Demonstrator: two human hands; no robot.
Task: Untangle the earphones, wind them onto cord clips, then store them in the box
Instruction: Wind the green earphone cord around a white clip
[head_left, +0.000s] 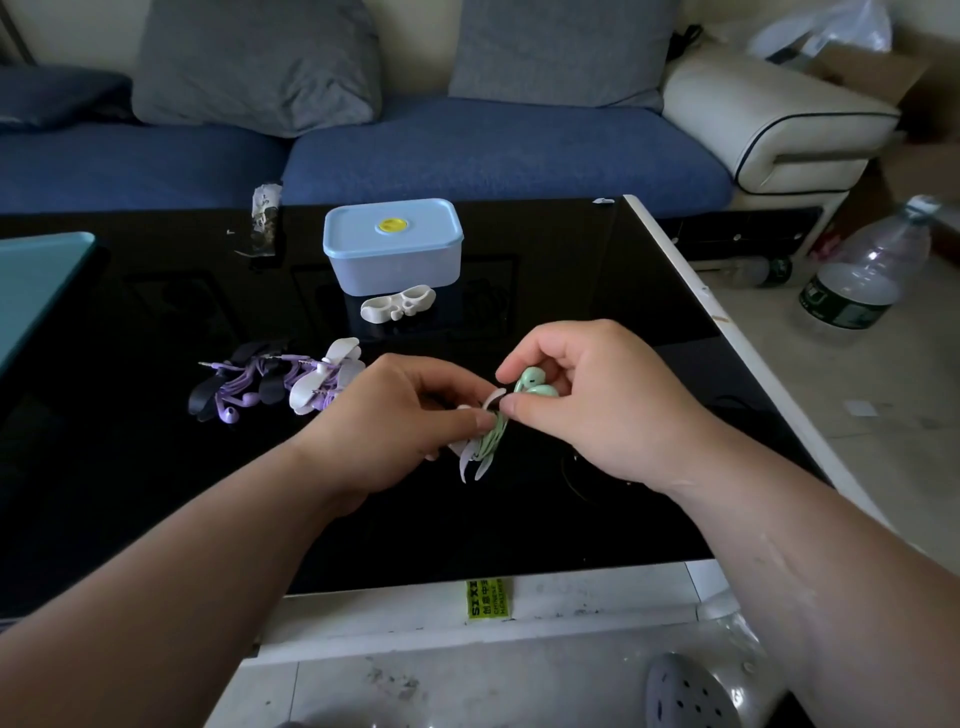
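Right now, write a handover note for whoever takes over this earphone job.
The left hand pinches the white cord clip, green cord wound on it. The right hand pinches the green earphones by the buds, at the clip's top. The purple earphones, on black and white clips, lie on the table to the left. A spare clip lies before the blue box, lid on. Left: seat the buds, open the box, store everything.

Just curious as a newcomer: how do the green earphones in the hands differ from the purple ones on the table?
The green earphones are held by the left hand and right hand; the purple earphones lie untouched on the black table. The green earphones are wound on one white cord clip; the purple earphones sit heaped among white and black clips. Both are wired earbuds.
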